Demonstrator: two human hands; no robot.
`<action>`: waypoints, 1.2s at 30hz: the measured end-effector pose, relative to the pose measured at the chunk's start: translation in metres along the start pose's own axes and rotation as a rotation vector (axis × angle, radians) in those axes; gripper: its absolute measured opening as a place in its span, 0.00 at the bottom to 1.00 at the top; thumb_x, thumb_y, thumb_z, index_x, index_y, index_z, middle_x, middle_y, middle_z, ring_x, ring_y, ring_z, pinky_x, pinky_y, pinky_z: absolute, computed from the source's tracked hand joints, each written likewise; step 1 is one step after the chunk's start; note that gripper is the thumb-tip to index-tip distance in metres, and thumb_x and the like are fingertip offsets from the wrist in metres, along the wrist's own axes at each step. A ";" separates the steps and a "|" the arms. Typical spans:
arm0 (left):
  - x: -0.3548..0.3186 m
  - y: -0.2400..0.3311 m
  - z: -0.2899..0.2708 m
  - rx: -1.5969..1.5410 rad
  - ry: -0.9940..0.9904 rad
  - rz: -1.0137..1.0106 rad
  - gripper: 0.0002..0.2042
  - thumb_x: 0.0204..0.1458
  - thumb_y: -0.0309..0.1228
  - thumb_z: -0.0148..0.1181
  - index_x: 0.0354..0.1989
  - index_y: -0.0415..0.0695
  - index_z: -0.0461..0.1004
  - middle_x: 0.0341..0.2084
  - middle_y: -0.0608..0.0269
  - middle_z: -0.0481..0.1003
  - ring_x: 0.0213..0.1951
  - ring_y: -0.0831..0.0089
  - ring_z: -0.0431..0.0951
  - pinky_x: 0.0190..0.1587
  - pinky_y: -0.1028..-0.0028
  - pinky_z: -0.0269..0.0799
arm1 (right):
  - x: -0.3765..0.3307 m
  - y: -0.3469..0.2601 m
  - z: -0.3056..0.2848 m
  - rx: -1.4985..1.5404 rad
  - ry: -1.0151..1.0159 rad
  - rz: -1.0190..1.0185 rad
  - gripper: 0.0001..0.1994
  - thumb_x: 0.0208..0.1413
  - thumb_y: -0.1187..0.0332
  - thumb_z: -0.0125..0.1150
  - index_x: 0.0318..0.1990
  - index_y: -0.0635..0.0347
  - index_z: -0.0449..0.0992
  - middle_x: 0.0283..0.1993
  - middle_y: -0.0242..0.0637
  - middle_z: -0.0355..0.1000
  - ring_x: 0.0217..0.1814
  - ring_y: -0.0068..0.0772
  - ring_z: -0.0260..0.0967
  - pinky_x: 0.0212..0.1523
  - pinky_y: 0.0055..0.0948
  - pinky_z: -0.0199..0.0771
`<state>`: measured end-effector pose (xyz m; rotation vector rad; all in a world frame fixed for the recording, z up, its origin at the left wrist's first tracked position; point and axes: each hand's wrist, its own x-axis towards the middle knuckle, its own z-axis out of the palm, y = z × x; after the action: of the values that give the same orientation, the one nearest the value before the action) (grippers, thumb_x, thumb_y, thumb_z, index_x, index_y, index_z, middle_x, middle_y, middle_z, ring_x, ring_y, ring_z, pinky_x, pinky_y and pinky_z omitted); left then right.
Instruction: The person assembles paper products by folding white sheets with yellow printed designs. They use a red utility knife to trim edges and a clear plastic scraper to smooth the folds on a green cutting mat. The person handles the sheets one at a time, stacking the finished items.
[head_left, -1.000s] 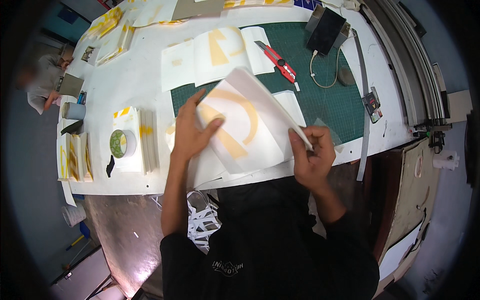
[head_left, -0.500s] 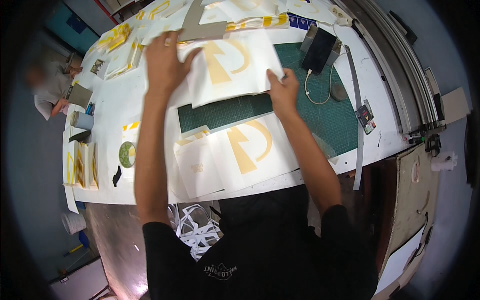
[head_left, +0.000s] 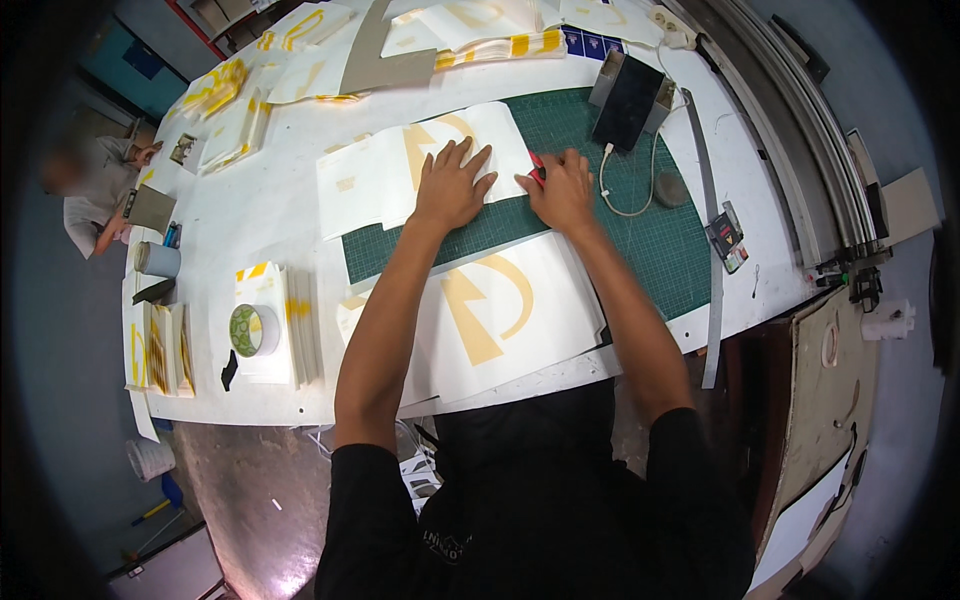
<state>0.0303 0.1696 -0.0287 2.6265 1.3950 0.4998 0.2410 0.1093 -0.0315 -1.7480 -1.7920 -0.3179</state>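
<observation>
Right hand moved onto knife, fingers clamped; left hand lies, fingers apart, on paper that, lightly pressed, could slip.

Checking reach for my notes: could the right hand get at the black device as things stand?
Probably yes: the black device stands just beyond the right hand, with only its white cable close by, though it may need to release the red cutter first.

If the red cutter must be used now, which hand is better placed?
The right hand, I think: it seems to hold the red cutter by the right edge of the printed sheet, while the left hand lies spread on that sheet.
</observation>
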 end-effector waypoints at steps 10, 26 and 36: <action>-0.004 0.001 0.003 0.036 -0.042 -0.017 0.27 0.70 0.51 0.53 0.74 0.59 0.70 0.77 0.50 0.61 0.77 0.44 0.57 0.77 0.40 0.51 | 0.001 0.031 -0.040 0.204 -0.173 0.325 0.18 0.62 0.57 0.71 0.48 0.65 0.83 0.49 0.54 0.74 0.50 0.59 0.78 0.50 0.52 0.79; -0.013 0.022 -0.017 -0.042 0.129 0.015 0.28 0.66 0.45 0.62 0.71 0.46 0.71 0.71 0.40 0.67 0.72 0.42 0.65 0.73 0.47 0.60 | -0.034 0.018 -0.086 0.410 -0.699 -0.109 0.20 0.53 0.62 0.79 0.52 0.57 0.87 0.52 0.39 0.75 0.63 0.44 0.69 0.63 0.45 0.66; -0.150 0.081 -0.072 -0.198 0.013 0.046 0.23 0.58 0.37 0.71 0.58 0.37 0.78 0.57 0.42 0.75 0.62 0.46 0.73 0.67 0.50 0.65 | -0.044 0.017 -0.084 0.404 -0.654 -0.105 0.19 0.51 0.61 0.80 0.51 0.56 0.88 0.50 0.35 0.76 0.58 0.38 0.71 0.61 0.42 0.65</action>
<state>-0.0086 -0.0028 0.0253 2.5061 1.2218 0.6269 0.2759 0.0274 0.0055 -1.5590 -2.1945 0.6100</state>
